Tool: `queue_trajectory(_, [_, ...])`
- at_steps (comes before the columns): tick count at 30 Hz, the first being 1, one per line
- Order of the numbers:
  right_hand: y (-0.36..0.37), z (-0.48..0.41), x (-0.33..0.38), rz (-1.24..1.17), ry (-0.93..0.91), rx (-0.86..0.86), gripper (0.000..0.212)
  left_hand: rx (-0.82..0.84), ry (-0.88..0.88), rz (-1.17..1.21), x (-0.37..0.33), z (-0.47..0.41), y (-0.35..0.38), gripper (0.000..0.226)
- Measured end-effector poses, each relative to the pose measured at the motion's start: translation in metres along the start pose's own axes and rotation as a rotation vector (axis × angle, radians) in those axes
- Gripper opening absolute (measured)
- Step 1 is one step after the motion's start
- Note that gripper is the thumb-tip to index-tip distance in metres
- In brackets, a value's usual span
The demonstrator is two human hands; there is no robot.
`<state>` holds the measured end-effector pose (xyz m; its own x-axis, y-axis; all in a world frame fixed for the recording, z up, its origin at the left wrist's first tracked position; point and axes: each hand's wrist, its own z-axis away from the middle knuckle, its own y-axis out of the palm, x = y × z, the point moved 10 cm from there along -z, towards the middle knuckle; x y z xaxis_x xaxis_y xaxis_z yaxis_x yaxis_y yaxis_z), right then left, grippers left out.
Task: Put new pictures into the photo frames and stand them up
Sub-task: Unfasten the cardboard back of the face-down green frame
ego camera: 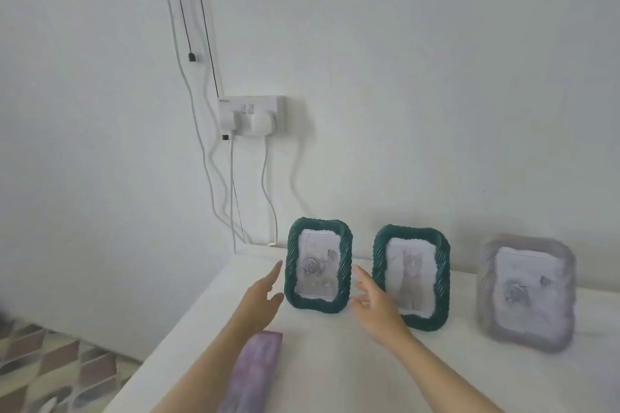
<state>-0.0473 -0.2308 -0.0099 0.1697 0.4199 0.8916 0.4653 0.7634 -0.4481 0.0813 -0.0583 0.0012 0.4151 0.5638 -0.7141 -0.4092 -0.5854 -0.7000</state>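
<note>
Where table (335, 375) meets wall (419, 77), frames (411, 278) stand; floor (50, 369) perhaps tiled.

Soft, even, hazy light — faint shadows, slight overall blur, wide-angle bending at edges.

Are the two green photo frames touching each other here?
Apart. The head view shows a strip of white wall between the left green frame and the right green frame, with the right hand reaching into that gap.
</note>
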Motion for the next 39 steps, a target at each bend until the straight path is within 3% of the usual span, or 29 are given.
queue_trajectory(6, [0.023, -0.008, 0.007, -0.024, 0.048, -0.025, 0.071, 0.072, -0.101, 0.169, 0.03, -0.012, 0.014, 0.064])
queue_trajectory(19, [-0.001, -0.004, 0.006, -0.325, 0.032, -0.237, 0.055, -0.046, -0.042, 0.552, 0.016, -0.013, -0.008, 0.047])
queue_trajectory(25, [-0.021, 0.034, 0.018, -0.555, 0.021, -0.173, 0.054, 0.076, -0.004, 0.713, 0.002, 0.021, -0.002, 0.046])
queue_trajectory(32, [-0.065, 0.093, 0.03, -0.67, -0.031, -0.365, 0.051, 0.26, -0.063, 0.812, -0.023, 0.062, 0.044, 0.041])
queue_trajectory(35, [-0.08, 0.114, 0.039, -0.58, -0.075, -0.445, 0.047, 0.261, -0.088, 0.625, -0.035, 0.066, 0.057, 0.032])
queue_trajectory(39, [-0.085, 0.136, 0.058, -0.225, -0.2, -0.486, 0.05, -0.014, 0.097, 0.533, -0.09, 0.073, 0.024, 0.022])
